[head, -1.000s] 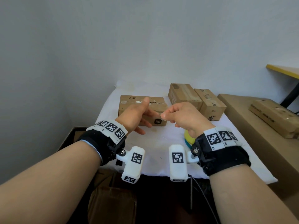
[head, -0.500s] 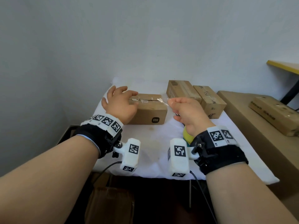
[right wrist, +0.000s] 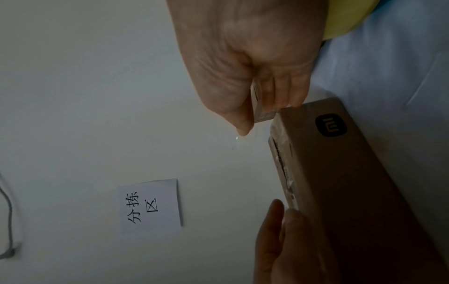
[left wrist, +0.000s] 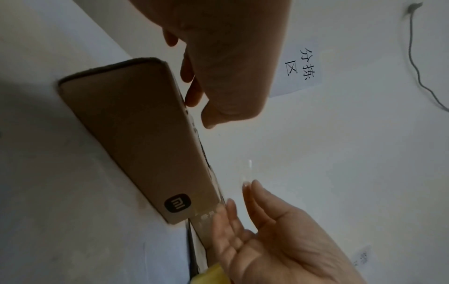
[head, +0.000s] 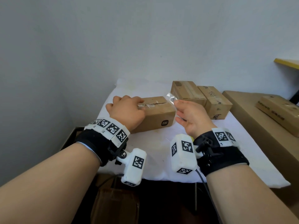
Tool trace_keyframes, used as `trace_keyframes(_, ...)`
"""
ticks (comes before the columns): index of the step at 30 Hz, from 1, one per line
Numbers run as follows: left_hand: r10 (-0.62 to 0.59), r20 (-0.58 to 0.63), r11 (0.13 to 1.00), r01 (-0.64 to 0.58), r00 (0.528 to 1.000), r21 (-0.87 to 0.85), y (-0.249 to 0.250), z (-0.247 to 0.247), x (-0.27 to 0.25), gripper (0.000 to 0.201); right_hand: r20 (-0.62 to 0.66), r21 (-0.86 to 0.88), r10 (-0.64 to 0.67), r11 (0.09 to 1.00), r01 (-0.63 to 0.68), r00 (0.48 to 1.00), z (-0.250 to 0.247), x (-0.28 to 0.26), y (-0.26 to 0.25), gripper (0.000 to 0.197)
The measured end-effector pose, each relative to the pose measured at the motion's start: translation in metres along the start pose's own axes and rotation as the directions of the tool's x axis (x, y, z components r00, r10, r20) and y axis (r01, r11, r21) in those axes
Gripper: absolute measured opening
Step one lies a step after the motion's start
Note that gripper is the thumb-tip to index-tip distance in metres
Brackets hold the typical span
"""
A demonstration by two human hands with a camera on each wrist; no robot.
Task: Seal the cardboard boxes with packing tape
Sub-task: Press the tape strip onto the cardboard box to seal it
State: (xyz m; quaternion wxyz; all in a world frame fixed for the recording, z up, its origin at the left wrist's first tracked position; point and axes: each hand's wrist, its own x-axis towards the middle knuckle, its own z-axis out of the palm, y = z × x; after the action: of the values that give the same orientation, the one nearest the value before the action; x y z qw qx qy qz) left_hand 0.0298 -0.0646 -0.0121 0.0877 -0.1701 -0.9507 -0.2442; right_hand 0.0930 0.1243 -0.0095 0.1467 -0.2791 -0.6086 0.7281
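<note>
A brown cardboard box with a black logo lies on the white-covered table. My left hand rests on the left end of its top, fingers pressing a clear tape strip along the seam. My right hand hovers at the box's right end with its fingers straight and spread. The loose tape end clings at its thumb tip. The left wrist view shows my right hand's fingers beside the box. A yellow tape roll lies mostly hidden behind my right wrist.
Two more cardboard boxes stand side by side at the back right of the table. A big carton flanks the table on the right, with a flat box on top. A paper label is on the wall.
My left hand went from in front of the box onto its top left. My right hand drew the tape rightward, then spread its fingers out of a pinch.
</note>
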Motion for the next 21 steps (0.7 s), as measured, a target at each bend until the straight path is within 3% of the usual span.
trace_keyframes(2, 0.080, -0.015, 0.995, -0.081, 0.997, -0.065, -0.001, 0.002, 0.002, 0.041, -0.038, 0.035, 0.061, 0.998, -0.060, 0.997, -0.001, -0.002, 0.000, 0.025)
trace_keyframes(6, 0.247, 0.007, 0.929, -0.235, 0.969, -0.287, 0.004, 0.012, 0.004, 0.044, 0.024, 0.103, 0.245, 0.964, -0.246, 0.969, -0.004, -0.005, -0.002, 0.026)
trace_keyframes(14, 0.304, -0.023, 0.885, -0.292, 0.952, -0.362, 0.011, 0.022, 0.003, 0.065, 0.076, 0.158, 0.378, 0.909, -0.386, 0.923, 0.007, -0.020, 0.012, 0.038)
trace_keyframes(21, 0.297, -0.039, 0.892, -0.292, 0.954, -0.346, 0.012, 0.025, 0.003, 0.067, 0.056, 0.238, 0.400, 0.884, -0.402, 0.915, 0.016, -0.024, 0.021, 0.023)
